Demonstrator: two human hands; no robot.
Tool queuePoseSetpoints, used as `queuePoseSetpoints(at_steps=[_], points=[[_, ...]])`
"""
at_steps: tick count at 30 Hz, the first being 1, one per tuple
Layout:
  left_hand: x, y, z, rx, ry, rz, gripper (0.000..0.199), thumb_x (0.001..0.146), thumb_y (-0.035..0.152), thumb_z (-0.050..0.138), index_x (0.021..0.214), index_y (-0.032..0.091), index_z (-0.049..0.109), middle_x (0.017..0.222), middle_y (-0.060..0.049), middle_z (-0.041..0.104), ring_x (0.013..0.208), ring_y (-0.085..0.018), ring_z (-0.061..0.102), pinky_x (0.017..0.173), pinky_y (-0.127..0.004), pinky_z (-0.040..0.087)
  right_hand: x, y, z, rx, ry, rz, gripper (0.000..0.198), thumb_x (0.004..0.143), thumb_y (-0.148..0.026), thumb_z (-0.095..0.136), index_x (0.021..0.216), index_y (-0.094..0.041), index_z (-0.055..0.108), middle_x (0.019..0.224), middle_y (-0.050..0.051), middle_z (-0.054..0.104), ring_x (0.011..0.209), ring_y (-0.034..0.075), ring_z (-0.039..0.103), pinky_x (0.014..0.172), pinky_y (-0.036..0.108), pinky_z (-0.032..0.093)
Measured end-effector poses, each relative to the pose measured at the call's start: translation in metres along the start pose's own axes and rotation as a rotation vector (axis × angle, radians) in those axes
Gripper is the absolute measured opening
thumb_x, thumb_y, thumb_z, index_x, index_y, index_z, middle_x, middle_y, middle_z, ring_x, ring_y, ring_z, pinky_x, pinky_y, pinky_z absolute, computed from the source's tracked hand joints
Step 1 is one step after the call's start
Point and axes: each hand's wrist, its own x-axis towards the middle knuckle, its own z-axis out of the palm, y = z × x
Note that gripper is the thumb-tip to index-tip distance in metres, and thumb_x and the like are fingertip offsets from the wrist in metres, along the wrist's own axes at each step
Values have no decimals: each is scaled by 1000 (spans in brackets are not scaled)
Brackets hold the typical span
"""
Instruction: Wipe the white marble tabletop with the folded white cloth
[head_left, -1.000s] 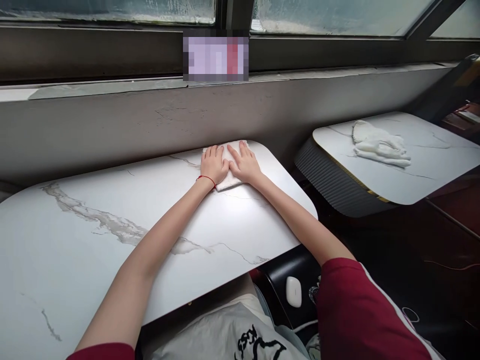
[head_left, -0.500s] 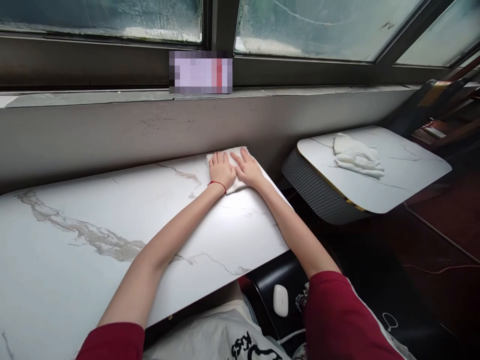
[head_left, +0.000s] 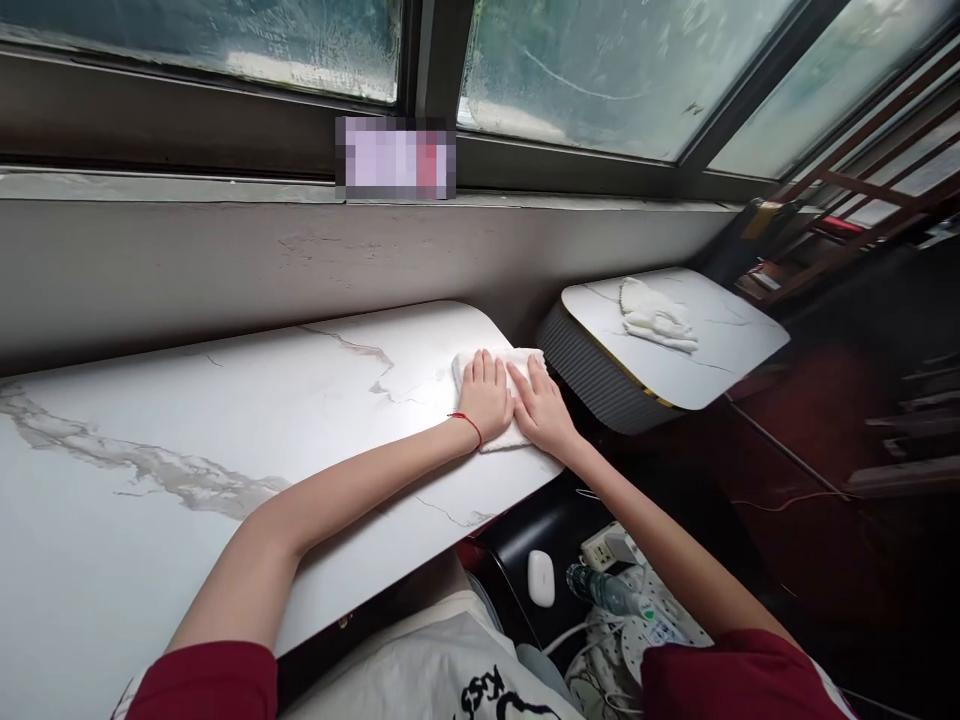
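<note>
A folded white cloth lies flat on the white marble-patterned tabletop, at its rounded right end. My left hand, with a red string at the wrist, presses on the cloth with its fingers stretched out. Beside it my right hand rests flat on the cloth's right part, fingers spread, its edge close to the left hand. Neither hand wraps round the cloth. The cloth's right side reaches the table's edge.
White gloves lie on a smaller marble-topped table to the right. Below sit a white oval case, a plastic bottle and white cables with a power strip. A wall and windows border the far side.
Both hands have slid the cloth from the table's far edge toward me and to the right, along the rounded end. The camera view has shifted a little, showing the bottle and cables below.
</note>
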Motion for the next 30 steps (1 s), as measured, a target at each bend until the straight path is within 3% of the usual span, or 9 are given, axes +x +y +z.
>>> queuePoseSetpoints(at_steps=[4,8,16,24,27,30], points=[[-15,5,-1,4,-26,92,62,98,30,38,151,-3,40,160,-29,35,152,-39,31,120,-58,29,-26,-12,-2,-81,55,49,60,100,-32,36,157,-15,38,166,20,27,153,36,28,115,58,36],[-22,-7,-5,40,-23,88,61,99,29,39,151,-2,41,160,-28,36,151,-38,32,119,-55,31,-21,-25,5,-122,64,35,59,99,-31,37,155,-12,42,163,23,31,151,38,31,114,58,37],[-2,-66,-13,40,27,-36,58,98,27,38,149,-1,44,157,-27,41,148,-36,38,118,-51,32,53,-52,27,-68,2,12,59,98,-27,38,153,-10,44,162,26,33,152,39,30,116,57,34],[14,-158,-31,28,88,-207,55,96,26,39,147,7,49,156,-20,46,146,-32,40,119,-48,31,145,-114,49,-42,-75,0,57,101,-28,41,156,-13,41,164,24,30,153,35,29,120,49,28],[8,-183,-37,37,127,-257,54,96,25,38,146,8,51,155,-19,47,145,-31,42,119,-47,33,163,-133,57,0,-54,-26,56,102,-31,40,156,-14,42,164,22,32,153,33,28,120,47,27],[-1,-190,-37,43,153,-292,53,97,25,36,145,8,52,155,-18,47,145,-31,42,119,-46,34,166,-140,62,36,-35,-57,56,103,-35,40,155,-15,43,163,22,33,152,33,29,120,47,27]])
